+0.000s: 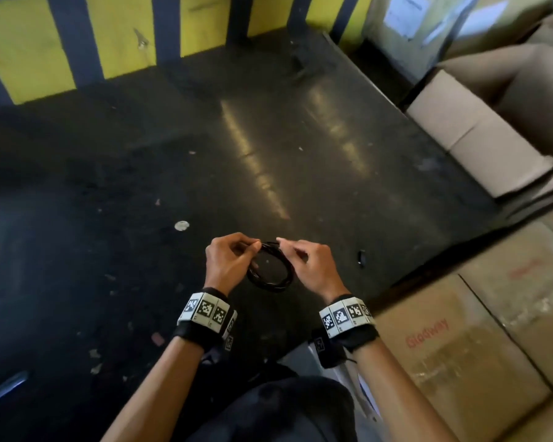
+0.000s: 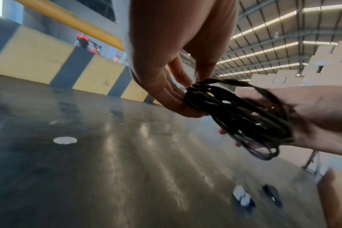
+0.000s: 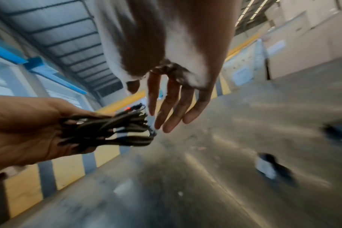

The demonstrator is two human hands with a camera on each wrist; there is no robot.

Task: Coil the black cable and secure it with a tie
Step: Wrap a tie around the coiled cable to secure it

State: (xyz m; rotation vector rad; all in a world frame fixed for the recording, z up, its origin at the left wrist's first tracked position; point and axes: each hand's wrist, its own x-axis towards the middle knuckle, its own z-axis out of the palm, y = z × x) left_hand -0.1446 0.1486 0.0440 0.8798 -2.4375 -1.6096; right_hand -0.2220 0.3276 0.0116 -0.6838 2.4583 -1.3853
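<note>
- Left hand [image 1: 225,261]: fingers curled; thumb and fingertips pinch the far edge of the black cable [image 1: 270,266], which is wound into a coil of several turns; in the left wrist view the fingers [image 2: 172,98] close round the bundled strands at one end.
- Right hand [image 1: 310,264]: in the head view thumb and forefinger are drawn together at the top of the coil, just beside the left fingertips; the other fingers are loosely bent; in the right wrist view the fingers [image 3: 172,106] hang nearly straight and spread, tips just beside the coil's end; whether they actually pinch a strand or a tie, I cannot tell; that view is blurred.
- Cable: held in the air between both hands, above the floor [image 1: 141,186], in front of the person's body; the coil forms a rough ring, slightly oval; long axis runs from far-left to near-right in the head view; the ring's near part hangs lower than the pinched far edge; no tie can be made out on it.
- Surroundings: dark glossy floor with a pale round spot [image 1: 181,225]; yellow and dark striped wall [image 1: 125,33] at the far side; cardboard boxes [image 1: 479,330] stacked on the person's right; a small dark object [image 1: 361,257] lies on the floor near the boxes.
</note>
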